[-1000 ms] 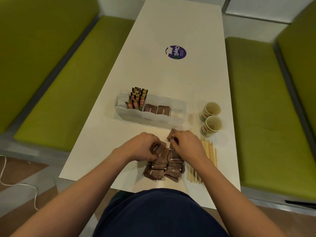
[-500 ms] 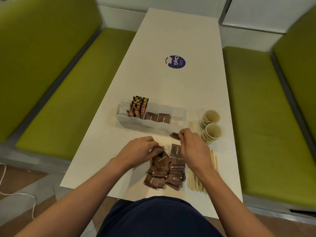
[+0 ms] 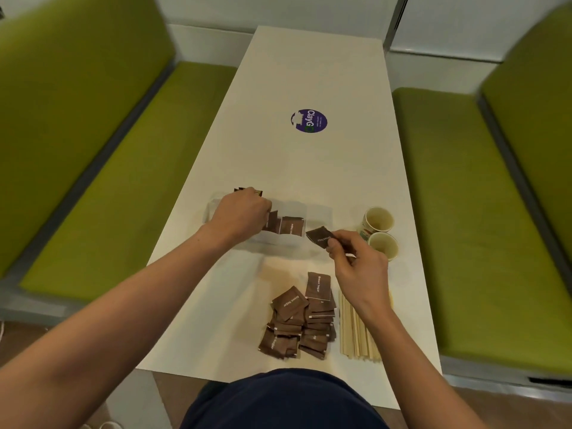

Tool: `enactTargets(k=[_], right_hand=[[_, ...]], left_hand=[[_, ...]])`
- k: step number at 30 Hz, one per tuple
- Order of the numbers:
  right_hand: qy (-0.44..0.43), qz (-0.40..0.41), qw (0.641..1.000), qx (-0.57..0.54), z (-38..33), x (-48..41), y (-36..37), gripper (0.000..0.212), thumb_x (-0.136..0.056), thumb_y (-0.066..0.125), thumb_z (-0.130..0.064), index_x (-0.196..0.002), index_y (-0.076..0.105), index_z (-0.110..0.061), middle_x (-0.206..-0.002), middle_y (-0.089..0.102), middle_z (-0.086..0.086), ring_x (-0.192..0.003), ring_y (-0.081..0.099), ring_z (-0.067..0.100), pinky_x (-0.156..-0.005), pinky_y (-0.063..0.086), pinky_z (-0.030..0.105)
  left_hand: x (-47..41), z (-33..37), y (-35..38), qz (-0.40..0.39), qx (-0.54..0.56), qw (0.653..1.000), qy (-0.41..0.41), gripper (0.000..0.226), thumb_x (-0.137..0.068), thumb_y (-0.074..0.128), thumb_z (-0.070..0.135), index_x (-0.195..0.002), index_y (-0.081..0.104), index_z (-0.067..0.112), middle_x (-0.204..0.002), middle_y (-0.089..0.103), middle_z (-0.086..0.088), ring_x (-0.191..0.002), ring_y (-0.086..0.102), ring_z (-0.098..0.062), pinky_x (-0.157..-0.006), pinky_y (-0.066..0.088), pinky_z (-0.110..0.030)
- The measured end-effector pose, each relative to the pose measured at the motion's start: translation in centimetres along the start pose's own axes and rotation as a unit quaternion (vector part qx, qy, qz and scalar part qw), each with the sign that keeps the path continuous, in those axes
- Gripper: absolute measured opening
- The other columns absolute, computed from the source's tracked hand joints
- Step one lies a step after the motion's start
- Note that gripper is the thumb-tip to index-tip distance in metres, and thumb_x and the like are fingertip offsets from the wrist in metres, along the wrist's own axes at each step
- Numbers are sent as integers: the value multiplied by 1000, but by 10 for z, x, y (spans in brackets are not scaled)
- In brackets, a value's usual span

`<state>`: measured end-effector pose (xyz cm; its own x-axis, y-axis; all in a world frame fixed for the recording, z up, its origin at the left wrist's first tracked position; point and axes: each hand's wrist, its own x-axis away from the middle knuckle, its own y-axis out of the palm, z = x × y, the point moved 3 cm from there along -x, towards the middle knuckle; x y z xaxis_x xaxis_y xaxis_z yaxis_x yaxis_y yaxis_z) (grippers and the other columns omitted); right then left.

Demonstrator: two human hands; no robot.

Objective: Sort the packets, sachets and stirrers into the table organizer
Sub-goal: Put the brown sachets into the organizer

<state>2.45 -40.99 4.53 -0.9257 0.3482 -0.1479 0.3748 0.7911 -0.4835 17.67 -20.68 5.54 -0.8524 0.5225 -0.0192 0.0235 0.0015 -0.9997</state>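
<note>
The right hand (image 3: 356, 264) is pinching a single brown sugar packet (image 3: 320, 237) between thumb and fingers, holding it in the air just in front of the organizer's right end. Nearest the person, a loose pile of brown packets (image 3: 297, 320) is lying on the white table (image 3: 309, 72), and a bundle of wooden stirrers (image 3: 356, 335) is lying just to its right, partly under the right wrist. Moving up the table, the left hand (image 3: 241, 212) is reaching into the clear organizer (image 3: 318, 212), fingers curled down over its left and middle sections; whether it is gripping a packet, I cannot tell. Brown packets (image 3: 291, 226) are standing in the middle compartment beside that hand, and darker sachet tops (image 3: 247, 191) are poking up behind the knuckles. Two paper cups (image 3: 379, 230) are sitting right of the organizer, touching each other. Farther off, a round purple sticker (image 3: 309, 120) is showing on the tabletop, with green benches (image 3: 93, 165) running along both sides.
</note>
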Motion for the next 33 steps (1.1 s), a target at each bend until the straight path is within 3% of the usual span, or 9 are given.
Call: enactTargets(k=[3, 6, 11, 14, 18, 22, 27, 33], right_hand=[[-23, 4, 1000, 13, -3, -9, -3, 13, -98, 67, -19, -109, 74, -22, -97, 71, -18, -91, 65, -1, -75, 51, 18], [-47, 4, 998, 34, -10, -24, 1, 10, -98, 67, -21, -105, 75, -21, -99, 65, -12, -90, 60, 0, -72, 43, 11], [-57, -19, 994, 96, -22, -65, 29, 17, -102, 60, -26, -109, 74, -19, -103, 53, -11, -100, 52, 11, -81, 36, 23], [-49, -70, 983, 164, -20, -87, 53, 23, -104, 54, -25, -114, 73, -17, -109, 52, -6, -111, 45, 17, -83, 37, 27], [-53, -163, 934, 314, -10, -100, 75, 29, -102, 50, -25, -113, 75, -14, -118, 54, 4, -115, 44, 28, -90, 48, 41], [-81, -204, 893, 392, -9, -96, 86, 29, -100, 54, -30, -117, 74, -18, -120, 53, 5, -117, 43, 30, -90, 46, 42], [-113, -160, 917, 348, -8, -87, 70, 32, -100, 56, -27, -126, 71, -18, -115, 56, 5, -112, 47, 30, -87, 46, 40], [-123, -161, 949, 241, -6, -54, 41, 23, -101, 59, -24, -117, 75, -21, -108, 61, 0, -108, 51, 21, -82, 42, 30]], left_hand=[[-4, 5, 8, 3, -46, 996, 73, 14, -85, 63, 13, -73, 71, 12, -72, 59, -4, -77, 54, -28, -52, 36, -34], [-9, 2, 16, 29, -75, 994, 72, 13, -68, 75, 5, -60, 68, 11, -71, 53, -4, -71, 47, -27, -51, 28, -33], [-6, 2, 8, 100, -10, 995, 29, 12, -71, 82, 19, -81, 77, 12, -84, 57, -5, -81, 49, -29, -60, 43, -39], [10, 2, -2, 151, 37, 988, -5, 11, -79, 78, 21, -87, 78, 14, -90, 60, -5, -83, 51, -30, -63, 43, -38], [35, 0, -2, 175, 78, 981, -32, 10, -86, 70, 24, -87, 76, 17, -94, 60, -5, -85, 49, -28, -66, 44, -40], [55, 5, 12, 139, 101, 984, -41, 9, -85, 71, 23, -92, 76, 21, -99, 61, -2, -91, 51, -27, -72, 47, -40], [70, 21, 22, 117, 117, 986, -34, 14, -81, 77, 21, -94, 77, 20, -100, 62, -1, -90, 51, -25, -72, 47, -37], [84, 46, 29, 26, 178, 984, -15, 21, -92, 66, 32, -111, 72, 23, -109, 61, 4, -103, 52, -20, -81, 44, -33]])
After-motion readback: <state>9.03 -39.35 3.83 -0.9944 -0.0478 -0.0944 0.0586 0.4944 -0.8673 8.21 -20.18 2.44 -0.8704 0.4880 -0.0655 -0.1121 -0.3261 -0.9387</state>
